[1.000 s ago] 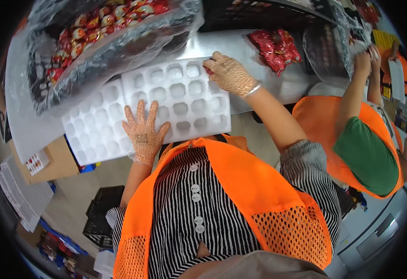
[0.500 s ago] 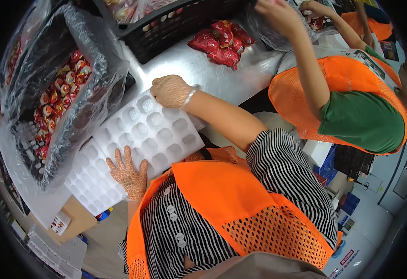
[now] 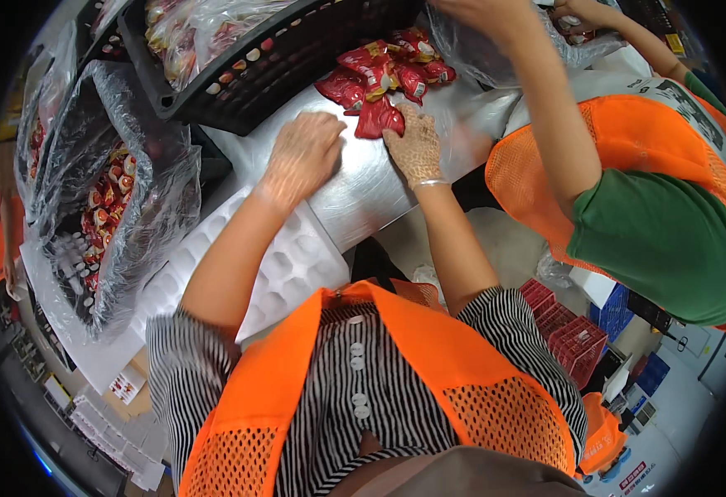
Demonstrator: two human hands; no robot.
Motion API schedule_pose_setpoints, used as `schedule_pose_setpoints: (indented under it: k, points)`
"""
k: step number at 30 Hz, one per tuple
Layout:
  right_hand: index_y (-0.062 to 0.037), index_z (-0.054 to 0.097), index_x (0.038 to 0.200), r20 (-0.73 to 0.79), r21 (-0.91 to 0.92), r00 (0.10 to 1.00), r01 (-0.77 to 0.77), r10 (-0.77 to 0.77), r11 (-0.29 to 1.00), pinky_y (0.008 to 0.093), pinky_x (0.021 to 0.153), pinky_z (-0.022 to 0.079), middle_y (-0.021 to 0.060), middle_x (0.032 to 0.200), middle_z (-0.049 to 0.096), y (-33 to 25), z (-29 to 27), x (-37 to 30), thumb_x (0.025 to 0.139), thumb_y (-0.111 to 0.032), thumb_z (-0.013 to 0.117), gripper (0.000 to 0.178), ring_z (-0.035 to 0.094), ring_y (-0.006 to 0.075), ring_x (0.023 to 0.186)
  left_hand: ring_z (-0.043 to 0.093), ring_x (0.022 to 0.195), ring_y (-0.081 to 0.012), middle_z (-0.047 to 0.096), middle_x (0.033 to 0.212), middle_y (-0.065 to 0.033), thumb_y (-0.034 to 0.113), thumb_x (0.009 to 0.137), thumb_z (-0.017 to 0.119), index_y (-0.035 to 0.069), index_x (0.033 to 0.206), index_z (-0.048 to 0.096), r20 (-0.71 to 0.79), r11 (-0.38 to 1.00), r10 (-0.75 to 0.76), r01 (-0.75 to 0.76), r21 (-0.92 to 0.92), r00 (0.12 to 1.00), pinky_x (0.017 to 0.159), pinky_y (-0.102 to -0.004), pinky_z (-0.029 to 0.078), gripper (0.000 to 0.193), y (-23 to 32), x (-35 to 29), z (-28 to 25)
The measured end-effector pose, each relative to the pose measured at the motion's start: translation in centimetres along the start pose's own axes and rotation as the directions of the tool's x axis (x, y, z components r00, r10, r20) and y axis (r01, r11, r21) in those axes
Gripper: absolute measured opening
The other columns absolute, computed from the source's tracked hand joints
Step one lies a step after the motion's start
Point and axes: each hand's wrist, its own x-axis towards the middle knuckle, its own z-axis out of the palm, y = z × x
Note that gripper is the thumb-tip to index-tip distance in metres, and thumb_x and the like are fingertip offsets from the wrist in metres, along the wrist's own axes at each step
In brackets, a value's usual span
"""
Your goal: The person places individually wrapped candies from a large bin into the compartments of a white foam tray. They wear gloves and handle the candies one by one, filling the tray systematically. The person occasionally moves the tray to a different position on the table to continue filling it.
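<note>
Head: left hand (image 3: 305,151) curled, blurred, can't tell if it holds anything. Right hand (image 3: 414,147) half-curled, touching one red packet (image 3: 377,120) at its left; grip unclear. Overlapping red packets (image 3: 378,68) just beyond, count unclear. One black crate (image 3: 251,95) beyond left hand.

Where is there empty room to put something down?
A bare patch of metal table lies between the white tray and the right hand. It's crowded farther back, where red packets lie beside the black crate.
</note>
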Motion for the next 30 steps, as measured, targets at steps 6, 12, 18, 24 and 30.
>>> schedule_pose_setpoints:
  k: [6, 12, 18, 24, 30]
  points:
    - [-0.0141, 0.056, 0.123, 0.148, 0.128, 0.982, 0.099, -0.118, 0.987, 0.0475, 0.086, 0.051, 0.0219, 0.114, 0.053, 1.1, -1.7, -3.1, 0.072, -0.022, 0.077, 0.056, 0.061, 0.0403, 0.098, 0.057, 0.11, -0.0342, 0.058, 0.121, -0.0137, 0.012, 0.082, 0.06, 0.012, 0.121, 0.06, 0.236, 0.94, -0.064, -0.021, 0.341, 0.97, 0.092, -0.0466, 0.048, 0.039, -1.1, 7.3, 7.2]
    - [-0.0035, 0.055, 0.124, 0.198, 0.237, 0.98, -0.036, -0.012, 0.971, 0.0475, 0.089, 0.049, 0.0242, 0.111, 0.058, 0.8, -0.7, -3.9, 0.077, -0.037, 0.074, 0.061, 0.06, 0.0407, 0.101, 0.065, 0.097, -0.0355, 0.059, 0.121, -0.0177, 0.013, 0.087, 0.055, 0.016, 0.125, 0.058, 0.165, 0.933, -0.345, 0.318, 0.168, 0.924, 0.083, -0.0451, 0.054, 0.039, -2.4, 5.9, 7.4]
    - [0.0049, 0.061, 0.106, 0.303, 0.359, 0.947, -0.217, 0.106, 0.908, 0.0399, 0.075, 0.054, 0.0206, 0.087, 0.068, -0.8, -1.2, -3.6, 0.076, -0.03, 0.077, 0.048, 0.067, 0.0306, 0.081, 0.066, 0.086, -0.0276, 0.063, 0.116, -0.0169, 0.013, 0.086, 0.055, 0.011, 0.128, 0.058, 0.129, 0.422, -0.654, 0.5, -0.756, 0.746, 0.072, -0.0346, 0.056, 0.042, -2.1, -0.5, -3.6]
    - [0.0046, 0.061, 0.115, 0.441, 0.648, 0.888, -0.213, -0.132, 0.731, 0.0293, 0.061, 0.052, 0.0115, 0.089, 0.067, -10.3, -4.5, -5.1, 0.084, -0.019, 0.074, 0.041, 0.064, 0.0145, 0.069, 0.065, 0.093, -0.0194, 0.058, 0.117, -0.0138, 0.005, 0.079, 0.067, -0.001, 0.131, 0.051, 0.037, 0.248, -0.69, 0.284, -0.926, 0.723, 0.077, -0.0317, 0.058, 0.055, -3.4, -17.3, -8.3]
    - [-0.007, 0.061, 0.119, 0.482, 0.379, 0.477, 0.642, -0.735, 0.666, 0.042, 0.082, 0.052, 0.0147, 0.105, 0.06, -19.8, -0.9, -6.3, 0.082, -0.021, 0.07, 0.04, 0.063, 0.0317, 0.092, 0.066, 0.096, -0.0229, 0.056, 0.119, -0.0173, 0.006, 0.079, 0.072, -0.003, 0.141, 0.036, 0.163, -0.181, -0.844, 0.013, -0.983, 0.512, 0.081, -0.0315, 0.058, 0.073, 0.0, -28.4, -8.3]
